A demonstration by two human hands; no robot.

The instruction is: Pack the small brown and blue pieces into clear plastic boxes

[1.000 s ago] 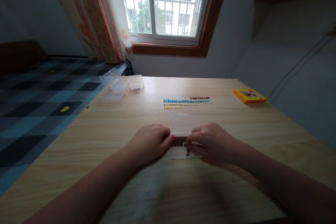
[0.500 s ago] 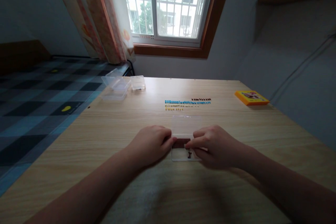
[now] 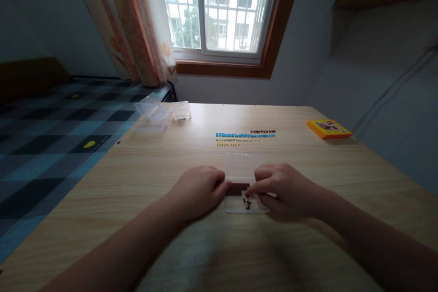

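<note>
A small clear plastic box [image 3: 243, 171] lies open on the wooden table [image 3: 164, 164] right in front of me. In its near half sit a row of dark brown small pieces [image 3: 237, 188] and a few loose ones [image 3: 247, 204]. My left hand [image 3: 198, 188] is curled at the box's left edge, its fingertips against the brown row. My right hand [image 3: 285, 189] is curled at the right edge, thumb and forefinger pinched at the row's right end.
Farther back lie rows of tiny blue, yellow and brown pieces [image 3: 244, 136]. Two more clear boxes [image 3: 153, 114] stand at the far left corner and a yellow box [image 3: 328, 128] at the far right. A checked bed [image 3: 51, 137] borders the table's left edge.
The hands have stayed at the box. More loose brown pieces now lie in the box's near half, below the row. The camera tilted slightly.
</note>
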